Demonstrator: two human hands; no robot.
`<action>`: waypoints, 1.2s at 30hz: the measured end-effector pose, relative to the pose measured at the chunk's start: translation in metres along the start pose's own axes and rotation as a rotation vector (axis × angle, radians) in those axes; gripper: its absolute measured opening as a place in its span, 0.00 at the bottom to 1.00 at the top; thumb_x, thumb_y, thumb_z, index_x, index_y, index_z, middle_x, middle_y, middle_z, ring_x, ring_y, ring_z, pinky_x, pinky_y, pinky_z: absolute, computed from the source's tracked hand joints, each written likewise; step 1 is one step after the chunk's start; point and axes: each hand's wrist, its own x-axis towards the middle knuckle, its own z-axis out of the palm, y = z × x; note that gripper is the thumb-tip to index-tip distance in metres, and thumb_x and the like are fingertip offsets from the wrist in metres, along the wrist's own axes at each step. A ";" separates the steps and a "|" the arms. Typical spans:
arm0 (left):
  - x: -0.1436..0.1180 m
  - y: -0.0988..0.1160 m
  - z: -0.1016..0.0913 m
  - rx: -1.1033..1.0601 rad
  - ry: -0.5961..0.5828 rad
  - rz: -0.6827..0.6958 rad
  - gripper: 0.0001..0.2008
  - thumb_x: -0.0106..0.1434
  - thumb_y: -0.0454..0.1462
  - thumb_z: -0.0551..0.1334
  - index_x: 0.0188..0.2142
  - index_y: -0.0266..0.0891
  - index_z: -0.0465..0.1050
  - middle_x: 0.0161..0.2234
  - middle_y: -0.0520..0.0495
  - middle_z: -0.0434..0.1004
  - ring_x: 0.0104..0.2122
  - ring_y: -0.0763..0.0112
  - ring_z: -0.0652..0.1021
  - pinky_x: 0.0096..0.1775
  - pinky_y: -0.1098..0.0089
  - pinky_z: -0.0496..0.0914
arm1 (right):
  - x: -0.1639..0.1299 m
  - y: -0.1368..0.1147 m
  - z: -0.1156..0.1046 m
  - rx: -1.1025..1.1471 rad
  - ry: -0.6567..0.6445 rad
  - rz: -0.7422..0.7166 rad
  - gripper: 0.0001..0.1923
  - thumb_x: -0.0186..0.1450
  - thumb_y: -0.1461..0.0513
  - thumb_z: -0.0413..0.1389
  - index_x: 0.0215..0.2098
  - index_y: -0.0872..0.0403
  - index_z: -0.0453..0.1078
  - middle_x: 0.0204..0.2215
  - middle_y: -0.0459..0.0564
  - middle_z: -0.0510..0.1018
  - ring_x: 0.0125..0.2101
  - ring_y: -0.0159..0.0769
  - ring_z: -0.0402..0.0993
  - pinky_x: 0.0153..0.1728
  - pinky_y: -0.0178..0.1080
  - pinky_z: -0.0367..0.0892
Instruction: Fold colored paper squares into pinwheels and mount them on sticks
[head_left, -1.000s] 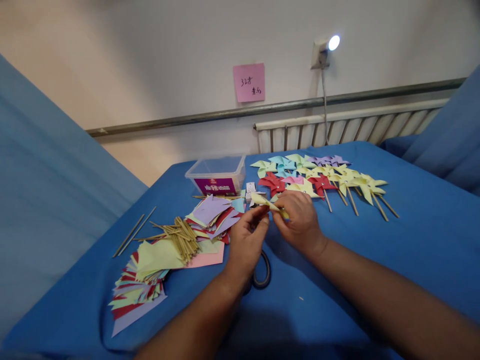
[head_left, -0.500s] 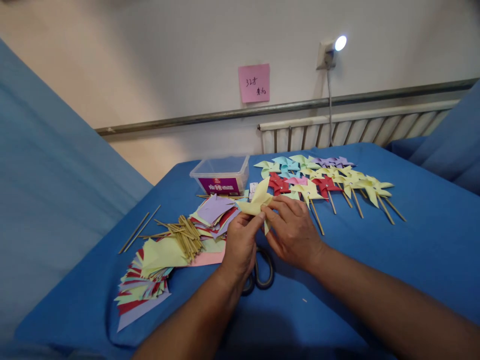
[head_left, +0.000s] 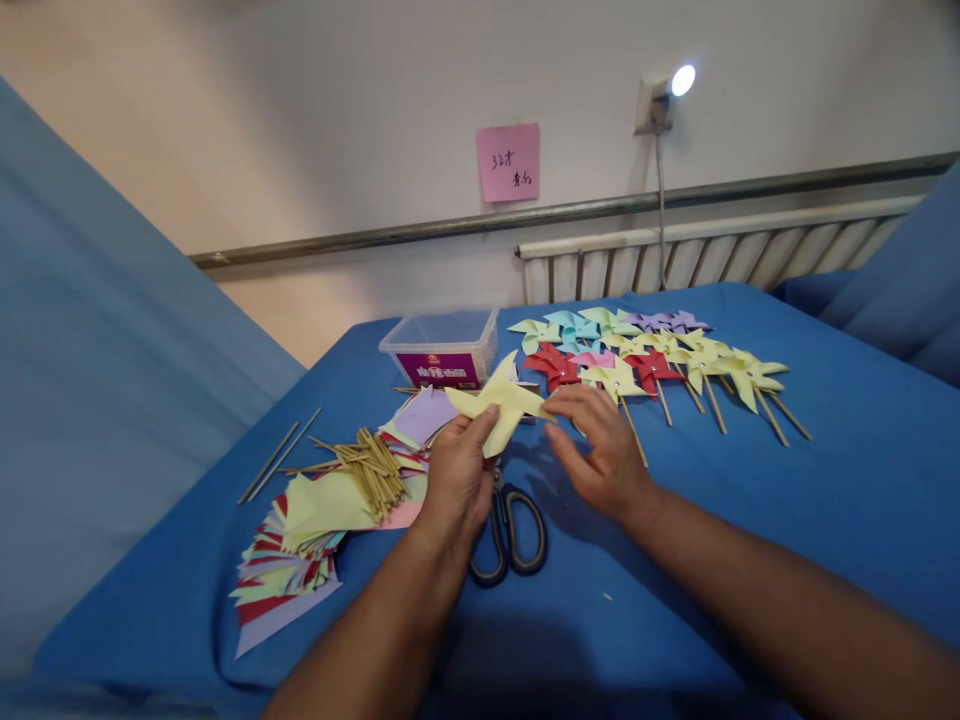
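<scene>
A pale yellow paper pinwheel (head_left: 504,398) with folded blades is pinched by my left hand (head_left: 460,470), the thumb lying on its lower left part. No stick shows on it. To its right, my right hand (head_left: 600,450) has its fingers apart, with the fingertips close to the right blade; whether they touch it I cannot tell. Below the hands lie black-handled scissors (head_left: 527,530) on the blue cloth, their blades mostly hidden by my left hand and the shadow.
At the back right lie several finished pinwheels (head_left: 701,362) on sticks. A clear plastic box (head_left: 439,350) with a purple label stands behind my left hand. Leftward are bundled sticks (head_left: 371,470), stacked coloured paper (head_left: 431,412) and fanned paper pieces (head_left: 289,580) on the blue-covered table (head_left: 712,620).
My right hand has let go of the pinwheel and drawn slightly right with its fingers opening. My left hand has shifted left with the pinwheel, uncovering more of the scissors.
</scene>
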 end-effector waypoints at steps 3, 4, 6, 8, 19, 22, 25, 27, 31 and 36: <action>0.007 0.007 -0.004 -0.025 0.075 0.028 0.09 0.47 0.33 0.72 0.27 0.33 0.75 0.24 0.49 0.77 0.22 0.75 0.75 0.29 0.73 0.71 | 0.000 0.019 0.007 0.059 0.074 0.150 0.09 0.66 0.63 0.52 0.43 0.52 0.72 0.40 0.52 0.77 0.44 0.40 0.73 0.46 0.45 0.68; 0.009 0.009 -0.005 -0.031 0.093 0.034 0.09 0.47 0.33 0.72 0.28 0.33 0.75 0.24 0.50 0.77 0.22 0.75 0.75 0.28 0.73 0.71 | -0.001 0.025 0.010 0.072 0.063 0.185 0.08 0.66 0.63 0.52 0.41 0.52 0.72 0.40 0.52 0.77 0.42 0.39 0.73 0.44 0.43 0.69; 0.013 0.010 -0.007 -0.031 0.115 0.041 0.09 0.48 0.33 0.71 0.29 0.34 0.75 0.25 0.49 0.78 0.22 0.74 0.75 0.27 0.73 0.71 | -0.003 0.034 0.015 0.073 0.006 0.226 0.08 0.66 0.63 0.53 0.40 0.52 0.73 0.39 0.51 0.77 0.40 0.38 0.74 0.41 0.41 0.69; 0.014 0.010 -0.008 -0.027 0.119 0.049 0.09 0.48 0.34 0.71 0.29 0.34 0.75 0.26 0.49 0.78 0.23 0.74 0.75 0.27 0.73 0.71 | -0.004 0.039 0.020 0.034 -0.087 0.250 0.08 0.66 0.63 0.53 0.39 0.52 0.74 0.37 0.51 0.78 0.38 0.37 0.75 0.40 0.40 0.69; 0.016 0.002 -0.009 0.004 0.101 0.080 0.12 0.45 0.36 0.72 0.29 0.33 0.76 0.24 0.49 0.78 0.22 0.75 0.75 0.29 0.73 0.70 | 0.028 0.031 0.063 -0.431 -0.486 0.360 0.14 0.68 0.60 0.49 0.43 0.53 0.76 0.40 0.57 0.79 0.38 0.45 0.76 0.35 0.40 0.66; 0.017 -0.001 -0.011 0.029 0.102 0.078 0.14 0.44 0.37 0.73 0.29 0.33 0.76 0.25 0.48 0.78 0.23 0.74 0.75 0.30 0.72 0.70 | 0.036 0.031 0.068 -0.401 -0.526 0.387 0.15 0.68 0.59 0.49 0.44 0.52 0.77 0.38 0.56 0.81 0.36 0.46 0.77 0.34 0.40 0.65; 0.017 -0.004 -0.011 0.047 0.089 0.076 0.15 0.43 0.38 0.73 0.29 0.32 0.76 0.25 0.48 0.79 0.23 0.74 0.75 0.30 0.72 0.70 | 0.035 0.032 0.070 -0.389 -0.527 0.379 0.15 0.69 0.59 0.48 0.45 0.51 0.77 0.39 0.56 0.81 0.36 0.45 0.77 0.34 0.40 0.65; 0.016 -0.003 -0.011 0.047 0.083 0.078 0.15 0.43 0.38 0.73 0.30 0.32 0.76 0.26 0.48 0.79 0.23 0.74 0.75 0.30 0.72 0.70 | 0.032 0.033 0.070 -0.406 -0.511 0.375 0.16 0.69 0.59 0.48 0.46 0.51 0.76 0.40 0.55 0.81 0.37 0.45 0.77 0.35 0.40 0.65; 0.017 0.006 -0.010 0.001 0.094 0.104 0.13 0.45 0.37 0.72 0.30 0.33 0.76 0.26 0.48 0.79 0.22 0.74 0.75 0.28 0.72 0.70 | 0.025 0.031 0.067 -0.464 -0.504 0.350 0.15 0.69 0.60 0.48 0.47 0.53 0.75 0.42 0.56 0.78 0.38 0.44 0.76 0.36 0.40 0.65; 0.024 0.024 -0.017 -0.066 0.209 0.205 0.11 0.45 0.35 0.71 0.28 0.35 0.72 0.25 0.50 0.78 0.23 0.73 0.76 0.28 0.70 0.73 | 0.021 0.025 0.063 -0.401 -0.487 0.280 0.13 0.70 0.60 0.49 0.43 0.52 0.75 0.40 0.53 0.77 0.40 0.40 0.74 0.38 0.38 0.65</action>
